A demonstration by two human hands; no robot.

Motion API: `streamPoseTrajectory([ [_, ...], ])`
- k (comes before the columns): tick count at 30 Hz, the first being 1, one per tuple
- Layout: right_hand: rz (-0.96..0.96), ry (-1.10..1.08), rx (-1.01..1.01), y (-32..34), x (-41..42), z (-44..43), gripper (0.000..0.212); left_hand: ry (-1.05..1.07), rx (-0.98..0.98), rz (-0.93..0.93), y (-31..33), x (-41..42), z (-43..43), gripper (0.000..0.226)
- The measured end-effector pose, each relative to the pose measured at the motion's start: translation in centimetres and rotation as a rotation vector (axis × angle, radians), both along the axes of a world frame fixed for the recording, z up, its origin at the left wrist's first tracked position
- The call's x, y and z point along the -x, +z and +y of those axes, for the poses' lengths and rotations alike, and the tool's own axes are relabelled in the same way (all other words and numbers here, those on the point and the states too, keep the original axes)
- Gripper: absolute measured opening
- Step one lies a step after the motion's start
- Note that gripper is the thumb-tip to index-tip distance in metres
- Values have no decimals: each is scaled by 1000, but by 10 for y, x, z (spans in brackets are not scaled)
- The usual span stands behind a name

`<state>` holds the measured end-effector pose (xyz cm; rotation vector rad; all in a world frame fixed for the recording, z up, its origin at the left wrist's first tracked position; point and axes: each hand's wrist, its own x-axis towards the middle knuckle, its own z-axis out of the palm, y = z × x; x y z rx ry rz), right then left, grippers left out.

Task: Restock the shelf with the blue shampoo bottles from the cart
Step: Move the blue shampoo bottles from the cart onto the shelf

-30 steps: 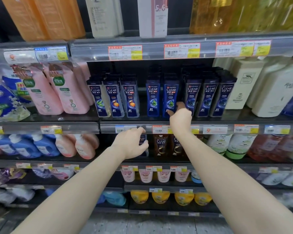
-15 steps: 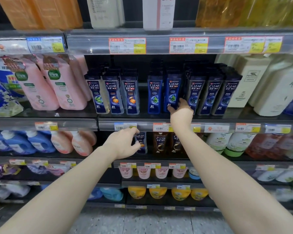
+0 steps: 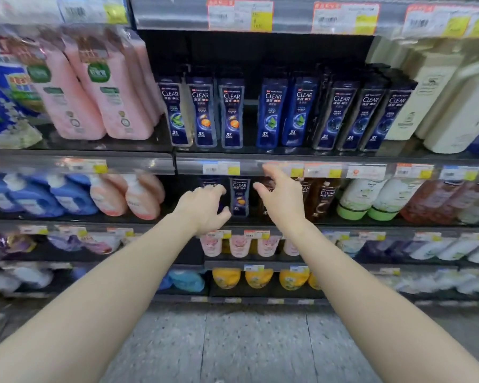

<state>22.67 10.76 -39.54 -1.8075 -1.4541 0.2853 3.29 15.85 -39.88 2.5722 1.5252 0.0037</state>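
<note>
Two bright blue CLEAR shampoo bottles (image 3: 285, 113) stand side by side on the middle shelf (image 3: 260, 157), between paler blue bottles on the left and dark navy ones on the right. My right hand (image 3: 281, 194) hovers below that shelf's front rail, fingers spread, holding nothing. My left hand (image 3: 205, 208) is level with the shelf below, fingers loosely curled and empty, just left of a small dark CLEAR bottle (image 3: 239, 196). The cart is out of view.
Pink refill packs (image 3: 94, 87) stand left of the CLEAR bottles, large cream bottles (image 3: 437, 92) on the right. Brown CLEAR bottles (image 3: 322, 197) and green-capped bottles (image 3: 365, 197) fill the lower shelf. Grey floor (image 3: 233, 341) lies below my arms.
My right hand has let go of the bright blue bottle on the middle shelf and dropped below the shelf rail. My left hand stayed low. The view has moved closer and tilted down.
</note>
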Motion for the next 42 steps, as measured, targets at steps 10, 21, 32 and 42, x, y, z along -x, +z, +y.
streamPoseTrajectory([
  [10, -116, 397, 153, -23, 133, -32, 55, 356, 20, 93, -26, 141, -88, 60],
  [21, -289, 931, 154, -39, 397, -54, 48, 841, 61, 121, -31, 377, -194, 59],
  [32, -489, 1272, 216, -92, 735, -32, 49, 1238, 129, 67, -76, 669, -215, 57],
  [42, -511, 1356, 325, -140, 959, 33, 46, 1380, 261, -22, -125, 871, -168, 49],
])
